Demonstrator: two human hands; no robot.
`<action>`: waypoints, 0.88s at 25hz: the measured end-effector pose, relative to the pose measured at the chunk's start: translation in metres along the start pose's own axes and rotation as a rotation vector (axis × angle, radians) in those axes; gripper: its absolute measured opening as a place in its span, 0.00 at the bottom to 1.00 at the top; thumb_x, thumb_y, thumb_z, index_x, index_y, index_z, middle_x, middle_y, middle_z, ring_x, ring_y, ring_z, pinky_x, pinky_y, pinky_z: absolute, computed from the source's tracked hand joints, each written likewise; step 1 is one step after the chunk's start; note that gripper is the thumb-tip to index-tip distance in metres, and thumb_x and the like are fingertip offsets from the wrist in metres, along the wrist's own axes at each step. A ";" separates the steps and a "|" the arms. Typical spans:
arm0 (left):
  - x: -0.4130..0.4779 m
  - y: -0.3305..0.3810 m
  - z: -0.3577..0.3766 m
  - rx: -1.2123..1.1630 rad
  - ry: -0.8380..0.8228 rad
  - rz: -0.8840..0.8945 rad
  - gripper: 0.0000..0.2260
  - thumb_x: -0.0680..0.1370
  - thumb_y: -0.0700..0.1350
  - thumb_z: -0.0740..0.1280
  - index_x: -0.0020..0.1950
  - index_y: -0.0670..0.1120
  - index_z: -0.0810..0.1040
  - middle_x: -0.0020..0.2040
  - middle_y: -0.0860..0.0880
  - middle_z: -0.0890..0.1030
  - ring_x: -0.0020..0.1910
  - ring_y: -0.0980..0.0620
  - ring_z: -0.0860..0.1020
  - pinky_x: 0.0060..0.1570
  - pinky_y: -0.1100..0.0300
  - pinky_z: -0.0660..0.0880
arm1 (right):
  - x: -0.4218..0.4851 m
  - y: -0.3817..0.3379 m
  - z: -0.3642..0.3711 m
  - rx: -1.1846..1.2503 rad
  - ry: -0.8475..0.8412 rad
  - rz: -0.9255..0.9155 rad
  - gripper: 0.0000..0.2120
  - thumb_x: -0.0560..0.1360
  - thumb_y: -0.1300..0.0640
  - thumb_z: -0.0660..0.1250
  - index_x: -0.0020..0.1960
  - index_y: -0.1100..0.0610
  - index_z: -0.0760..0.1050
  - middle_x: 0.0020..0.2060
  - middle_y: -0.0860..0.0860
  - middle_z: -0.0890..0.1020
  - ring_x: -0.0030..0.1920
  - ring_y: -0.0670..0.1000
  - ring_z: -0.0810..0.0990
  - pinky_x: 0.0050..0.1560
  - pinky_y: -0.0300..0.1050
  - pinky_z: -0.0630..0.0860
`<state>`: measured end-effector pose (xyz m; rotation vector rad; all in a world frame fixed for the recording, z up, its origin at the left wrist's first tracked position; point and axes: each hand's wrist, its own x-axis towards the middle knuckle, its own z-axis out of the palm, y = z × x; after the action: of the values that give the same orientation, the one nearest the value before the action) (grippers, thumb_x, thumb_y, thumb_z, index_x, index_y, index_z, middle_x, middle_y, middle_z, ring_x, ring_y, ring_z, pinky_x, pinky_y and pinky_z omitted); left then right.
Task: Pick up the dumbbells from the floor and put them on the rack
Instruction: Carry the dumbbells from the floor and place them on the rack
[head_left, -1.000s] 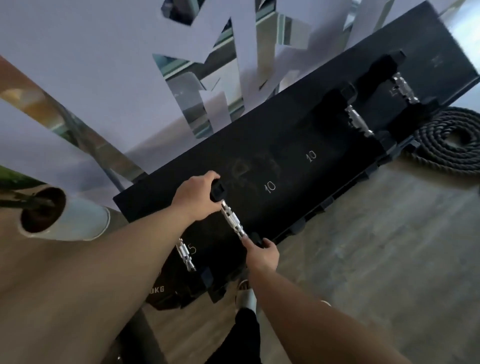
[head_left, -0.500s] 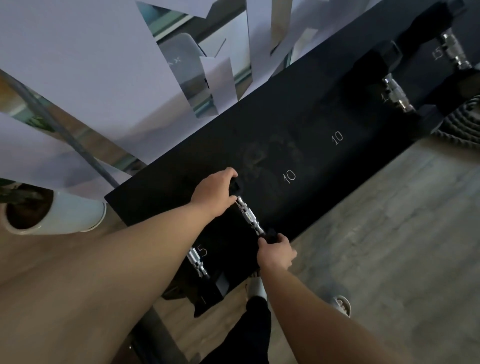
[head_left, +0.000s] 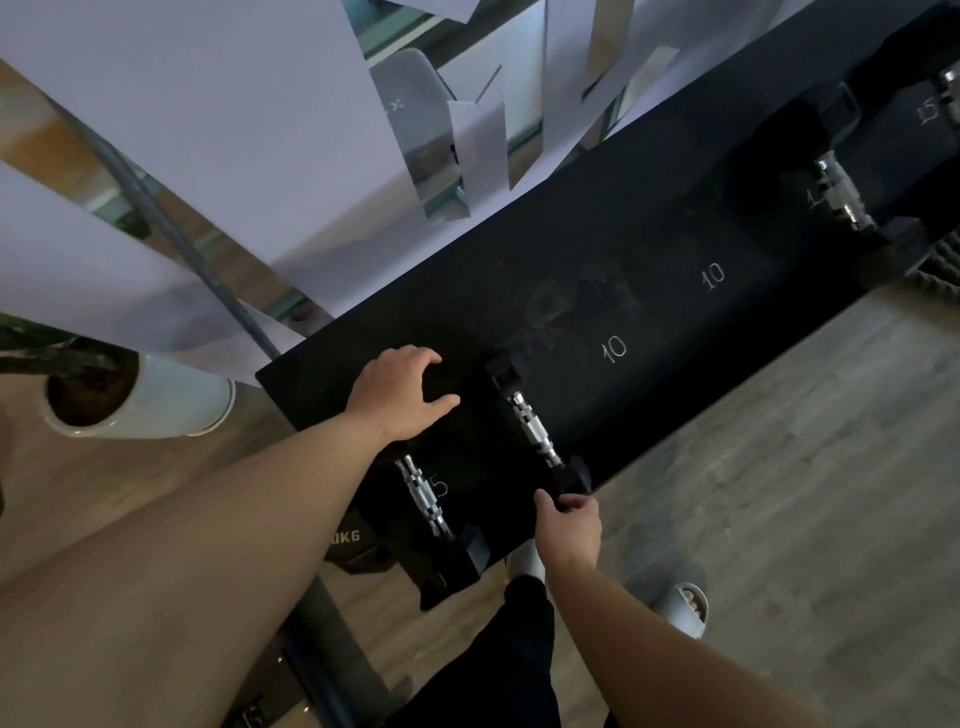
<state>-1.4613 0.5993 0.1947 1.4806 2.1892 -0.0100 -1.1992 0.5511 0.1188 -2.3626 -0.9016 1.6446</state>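
Note:
A black rack (head_left: 649, 322) with chalked numbers 5, 10, 10 runs diagonally across the view. A small black dumbbell with a chrome handle (head_left: 535, 434) lies on its left part. My right hand (head_left: 569, 522) pinches its near head at the rack's front edge. My left hand (head_left: 400, 397) rests spread on the far head of a second small dumbbell (head_left: 423, 496), which lies to the left beside the 5 mark. Larger dumbbells (head_left: 839, 197) sit at the rack's far right end.
A white plant pot (head_left: 145, 400) stands on the wooden floor left of the rack. A dark weight marked KG (head_left: 348, 540) lies under the rack's left end. My feet (head_left: 685, 608) are close to the front edge. Mirrored panels back the rack.
My left hand has let go of the far head of the dumbbell and moved left onto the neighbouring one. The dumbbell now lies on the rack; my right hand still holds its near head.

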 end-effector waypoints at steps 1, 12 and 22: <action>-0.005 -0.010 -0.002 0.004 -0.004 -0.015 0.29 0.73 0.64 0.72 0.69 0.51 0.75 0.65 0.51 0.78 0.65 0.48 0.75 0.62 0.49 0.74 | -0.007 0.004 0.007 -0.008 -0.032 0.002 0.17 0.76 0.43 0.72 0.59 0.50 0.71 0.58 0.50 0.79 0.48 0.46 0.79 0.41 0.44 0.77; -0.038 -0.047 0.022 -0.110 -0.122 -0.105 0.42 0.65 0.67 0.78 0.73 0.53 0.70 0.69 0.53 0.73 0.67 0.49 0.72 0.59 0.50 0.76 | -0.040 0.021 0.072 -0.288 -0.218 0.095 0.41 0.70 0.32 0.74 0.74 0.53 0.67 0.72 0.57 0.67 0.63 0.60 0.77 0.54 0.51 0.74; -0.033 -0.054 0.025 -0.012 -0.152 -0.014 0.40 0.66 0.54 0.82 0.73 0.55 0.68 0.64 0.53 0.79 0.61 0.48 0.78 0.57 0.49 0.79 | -0.036 0.031 0.097 -0.391 -0.257 0.075 0.37 0.74 0.43 0.75 0.77 0.50 0.64 0.71 0.58 0.63 0.50 0.56 0.76 0.37 0.42 0.71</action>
<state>-1.4890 0.5411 0.1717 1.4101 2.0739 -0.1104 -1.2813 0.4850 0.0961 -2.4840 -1.3022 1.9936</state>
